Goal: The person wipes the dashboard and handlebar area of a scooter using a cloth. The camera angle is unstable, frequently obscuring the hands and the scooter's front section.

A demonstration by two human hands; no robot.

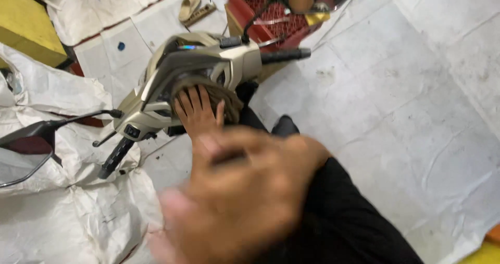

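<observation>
Covering most of the floor (416, 87), crumpled white sheeting (62, 212) spreads out at the left. On it lies a beige scooter handlebar cover (208, 61) with black grips at the far right and near left. A large blurred hand (245, 196), which one I cannot tell, fills the near middle, fingers curled. Farther off, another hand (198, 113) presses spread fingers against a brown cloth (224, 95) on the cover
</observation>
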